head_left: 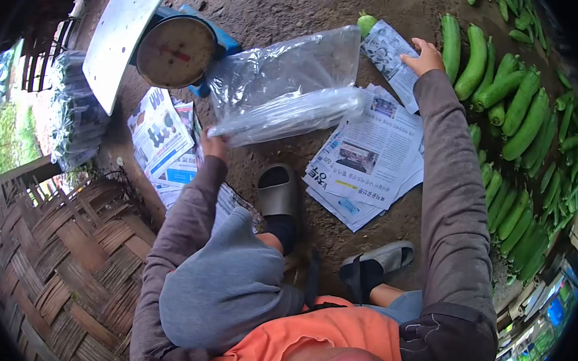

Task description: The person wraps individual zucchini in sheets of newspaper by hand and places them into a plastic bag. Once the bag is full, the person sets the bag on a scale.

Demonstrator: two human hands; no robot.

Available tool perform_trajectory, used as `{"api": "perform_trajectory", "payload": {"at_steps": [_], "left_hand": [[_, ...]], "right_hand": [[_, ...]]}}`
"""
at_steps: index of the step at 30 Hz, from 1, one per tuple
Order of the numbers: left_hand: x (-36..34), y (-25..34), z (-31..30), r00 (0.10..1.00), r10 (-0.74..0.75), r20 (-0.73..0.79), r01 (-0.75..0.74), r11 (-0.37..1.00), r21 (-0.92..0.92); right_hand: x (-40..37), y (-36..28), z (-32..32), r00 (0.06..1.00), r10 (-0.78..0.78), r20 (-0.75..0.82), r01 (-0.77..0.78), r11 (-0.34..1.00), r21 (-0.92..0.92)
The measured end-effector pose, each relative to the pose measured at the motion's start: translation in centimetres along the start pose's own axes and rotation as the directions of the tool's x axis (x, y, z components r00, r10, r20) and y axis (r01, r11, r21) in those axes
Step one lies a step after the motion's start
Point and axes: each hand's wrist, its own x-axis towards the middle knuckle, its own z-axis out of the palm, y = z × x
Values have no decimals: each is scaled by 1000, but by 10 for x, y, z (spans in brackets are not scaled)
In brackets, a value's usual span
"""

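My right hand is at the upper right, its thumb and fingers bent over the edge of a newspaper-wrapped gourd. A green gourd end sticks out of the paper. My left hand is closed at the near left end of a stack of clear plastic bags, its fingertips partly hidden. One clear bag lies spread flat beyond the rolled part. Loose newspaper sheets lie in a pile below the wrapped gourd.
Rows of long green gourds cover the ground at right. A blue dial scale with a white pan stands upper left. More newspapers lie beside it, near a bundle in plastic. A woven bamboo panel is lower left.
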Motion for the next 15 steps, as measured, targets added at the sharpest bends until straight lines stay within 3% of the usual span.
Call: {"api": "perform_trajectory", "payload": {"at_steps": [1,4,5,7,9,10,13,15], "left_hand": [[-24,20,14,972,-228,-54,224,972,-78],[-39,-21,9,998,-42,-49,47,993,104],[-57,-4,10,998,61,13,-62,928,368],[-70,-13,3,958,182,222,-258,884,389],[-85,-13,-3,890,378,255,-456,751,478],[-92,-12,-5,838,468,279,-542,666,512],[-109,38,-7,801,549,239,-563,552,615],[-113,75,6,750,627,211,-626,569,533]], "right_hand": [[5,9,7,999,-12,31,10,997,72],[1,5,16,990,-50,130,33,991,130],[-6,2,13,985,-60,161,41,992,121],[-28,-25,6,992,-32,119,47,991,-128],[-39,-34,12,1000,-16,-6,14,962,-272],[-41,-37,16,999,23,-40,-32,968,-248],[-41,-43,18,994,99,-35,-104,980,-170],[-55,-50,4,986,67,-155,-88,986,-139]]}}
